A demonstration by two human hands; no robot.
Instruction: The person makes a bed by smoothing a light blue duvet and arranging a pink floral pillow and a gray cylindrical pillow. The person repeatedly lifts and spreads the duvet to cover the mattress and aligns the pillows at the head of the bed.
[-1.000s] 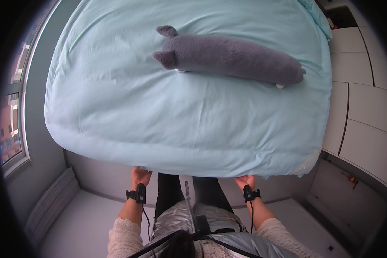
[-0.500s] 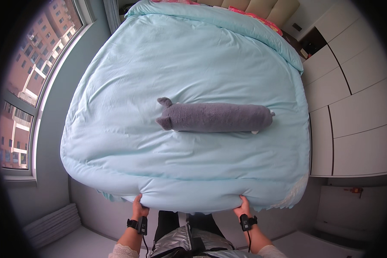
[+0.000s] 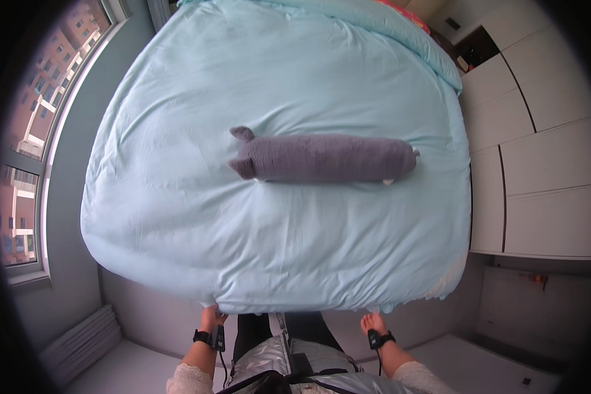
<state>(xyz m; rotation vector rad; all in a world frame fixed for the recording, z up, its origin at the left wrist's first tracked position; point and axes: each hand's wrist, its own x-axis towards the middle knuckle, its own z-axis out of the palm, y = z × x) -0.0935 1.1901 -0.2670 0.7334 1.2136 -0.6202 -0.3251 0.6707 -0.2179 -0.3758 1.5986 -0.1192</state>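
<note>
A light blue quilt (image 3: 177, 217) covers the bed and hangs over its near edge. My left hand (image 3: 211, 320) is closed on the quilt's near edge, left of the middle. My right hand (image 3: 372, 322) is at the same edge, further right, its fingers curled in against the fabric; part of its grip is hidden. A long grey plush pillow (image 3: 328, 159) with two ears at its left end lies crosswise on the quilt, out of reach of both hands.
A window (image 3: 29, 177) is in the wall at the left. White cabinets (image 3: 545, 157) line the right side. A folded grey-white stack (image 3: 82, 341) leans low at the left, on the floor. Red bedding (image 3: 407, 14) shows at the far end of the bed.
The quilt's near edge has been drawn tighter, its rolled front fold smoothed down. The plush pillow sits higher in view. My right thumb no longer shows on top of the fabric.
</note>
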